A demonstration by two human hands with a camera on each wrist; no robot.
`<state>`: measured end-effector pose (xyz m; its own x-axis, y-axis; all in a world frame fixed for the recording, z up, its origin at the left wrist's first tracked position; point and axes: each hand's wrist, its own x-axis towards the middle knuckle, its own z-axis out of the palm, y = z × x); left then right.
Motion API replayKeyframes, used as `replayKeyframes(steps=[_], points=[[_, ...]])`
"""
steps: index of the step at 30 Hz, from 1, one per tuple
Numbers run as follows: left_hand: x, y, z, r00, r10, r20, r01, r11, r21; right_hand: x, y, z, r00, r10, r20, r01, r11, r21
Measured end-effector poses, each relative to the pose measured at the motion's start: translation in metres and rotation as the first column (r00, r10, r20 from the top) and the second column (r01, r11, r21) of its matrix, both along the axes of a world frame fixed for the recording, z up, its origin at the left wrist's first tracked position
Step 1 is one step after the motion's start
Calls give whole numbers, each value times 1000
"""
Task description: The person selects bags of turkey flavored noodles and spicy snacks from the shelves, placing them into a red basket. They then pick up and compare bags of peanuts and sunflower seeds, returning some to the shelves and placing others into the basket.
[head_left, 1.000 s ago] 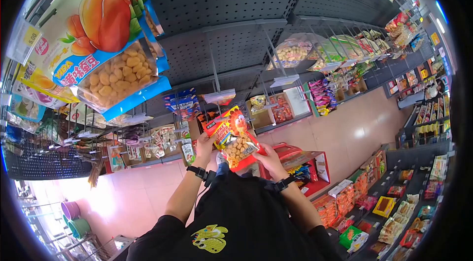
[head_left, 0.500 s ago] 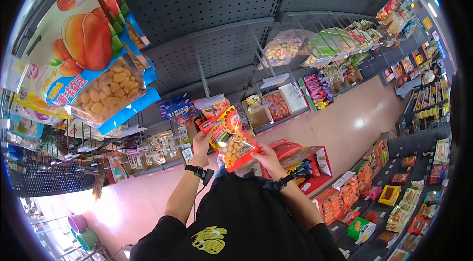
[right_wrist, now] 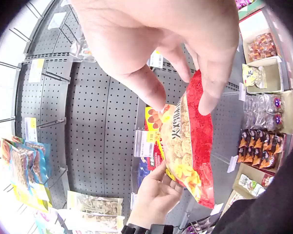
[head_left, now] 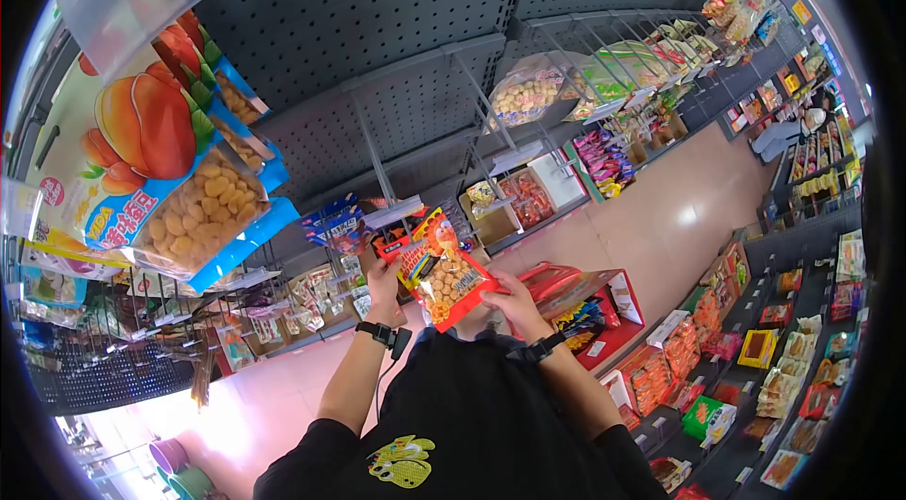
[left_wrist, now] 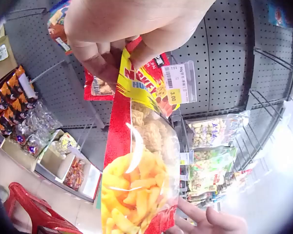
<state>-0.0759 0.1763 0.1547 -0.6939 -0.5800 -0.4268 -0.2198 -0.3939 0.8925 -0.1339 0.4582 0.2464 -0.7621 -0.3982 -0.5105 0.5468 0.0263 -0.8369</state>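
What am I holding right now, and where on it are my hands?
A snack bag. Your left hand grips its top end; your right hand holds its red bottom corner.

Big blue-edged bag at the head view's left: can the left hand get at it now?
Not freely, I'd say: the left hand grips the red snack bag, though the lower front of the blue-edged bag looks unblocked.

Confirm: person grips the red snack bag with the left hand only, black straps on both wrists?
No, not left only: the head view shows the left hand and the right hand both gripping the red snack bag. Black straps, yes.
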Motion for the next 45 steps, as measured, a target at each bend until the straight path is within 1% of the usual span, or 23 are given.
replayKeyframes(steps=[4,9,14,16,18,19,21,23,24,25,26,27,28,30,32,34,35,37,39,41,42,44,45], points=[[-2,-7,-4,993,-17,116,24,998,-66,0,-6,0,1000,4,21,-4,1000,8],[-6,-8,8,999,42,22,-45,990,134,2,-10,4,998,-36,44,35,999,19],[-20,-15,11,1000,31,4,-32,994,106,5,-16,18,998,-59,35,58,998,19],[-26,-24,-15,1000,2,-4,-2,995,96,12,-12,11,997,-82,8,81,996,28],[-40,-34,-39,991,91,-101,-85,995,57,11,2,-6,996,-88,30,87,995,38],[-45,-35,-32,992,79,-102,-73,995,63,13,11,-8,995,-100,27,99,994,44],[-54,-38,-19,986,164,15,-165,978,129,19,30,-9,966,-145,212,156,987,-34],[-63,-51,-51,988,151,-41,-155,982,-104,27,53,-11,960,-176,218,166,984,67],[-67,-52,-53,977,173,-121,-174,985,9,34,72,-12,955,-183,232,149,976,159],[-71,-40,-5,964,243,-104,-224,960,167,43,92,-17,944,-240,227,200,962,187],[-71,-29,35,968,213,-130,-179,956,232,52,109,-24,932,-277,235,216,942,255],[-75,-46,-11,968,160,-192,-163,987,-2,59,124,-30,921,-304,242,222,923,314],[-78,-79,-93,974,129,-187,-153,981,-119,68,138,-30,900,-361,245,269,902,339],[-74,-60,-31,984,106,-146,-127,982,-138,85,169,-45,838,-484,251,373,845,383],[-68,-50,-19,992,79,-101,-97,978,-182,106,201,-67,771,-593,234,482,782,394],[-58,-57,-37,993,-31,115,59,966,-253,123,221,-77,697,-695,174,561,680,472],[-46,-63,-66,993,-43,113,72,963,-260,128,229,-79,662,-735,145,582,626,519],[-19,-73,-124,943,-272,192,325,873,-363,137,250,-96,634,-762,136,615,603,508],[8,-46,-97,908,-338,247,360,932,-48,140,267,-115,603,-779,172,615,592,522],[35,-13,-80,864,-385,325,382,921,75,131,274,-118,597,-787,154,613,572,545],[50,-8,-79,816,-485,315,467,874,135,125,280,-121,644,-761,85,577,555,600],[103,-22,-121,678,-636,368,609,767,204,109,293,-127,688,-725,24,543,537,645],[121,-31,-148,587,-682,435,665,713,222,100,302,-132,760,-641,-106,499,471,727]])
